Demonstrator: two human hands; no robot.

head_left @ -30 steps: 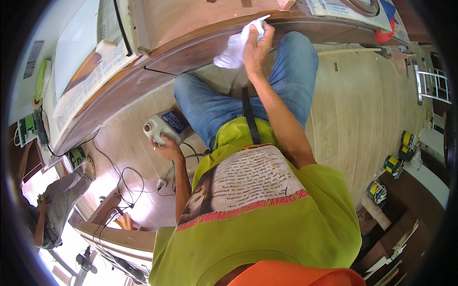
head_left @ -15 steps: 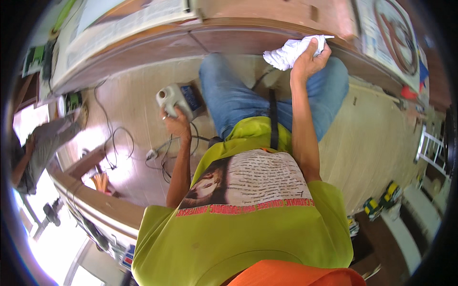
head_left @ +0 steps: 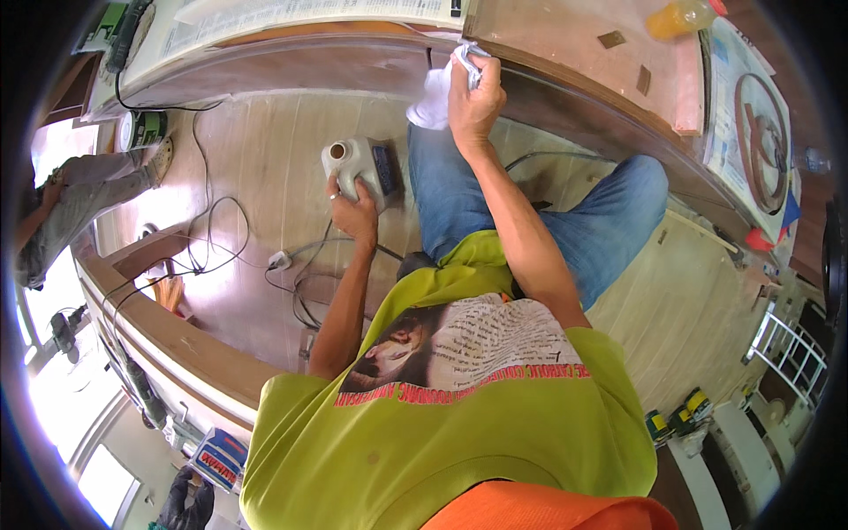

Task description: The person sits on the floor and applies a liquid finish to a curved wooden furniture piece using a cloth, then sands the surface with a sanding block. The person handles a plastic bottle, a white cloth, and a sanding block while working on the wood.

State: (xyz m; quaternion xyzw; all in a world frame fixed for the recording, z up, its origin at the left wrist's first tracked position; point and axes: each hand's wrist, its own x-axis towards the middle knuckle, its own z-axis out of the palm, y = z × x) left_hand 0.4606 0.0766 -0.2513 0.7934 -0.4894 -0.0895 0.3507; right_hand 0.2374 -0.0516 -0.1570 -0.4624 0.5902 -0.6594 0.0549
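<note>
On the floor by my left knee stands a pale plastic jug (head_left: 338, 170) with a dark blue label, its round mouth uncapped. My left hand (head_left: 355, 215) is closed on its near side, with a ring on one finger. My right hand (head_left: 477, 99) pinches a crumpled white cloth (head_left: 430, 101), part of which hangs below the fingers. That cloth meets the front edge of a long brown wooden panel (head_left: 565, 88), near a joint in it. The inside of the jug is too dark to make out.
A bottle of orange liquid (head_left: 680, 19) stands at the upper right. Nearby lies a coiled brown hose (head_left: 751, 132). Black cables (head_left: 209, 234) trail across the floor at left. Another person's legs (head_left: 84, 194) show at far left, near a green-labelled can (head_left: 141, 130).
My right hand has moved left along the panel's edge with the cloth. My left hand stays on the jug. The whole view has shifted, bringing the orange bottle into sight.
</note>
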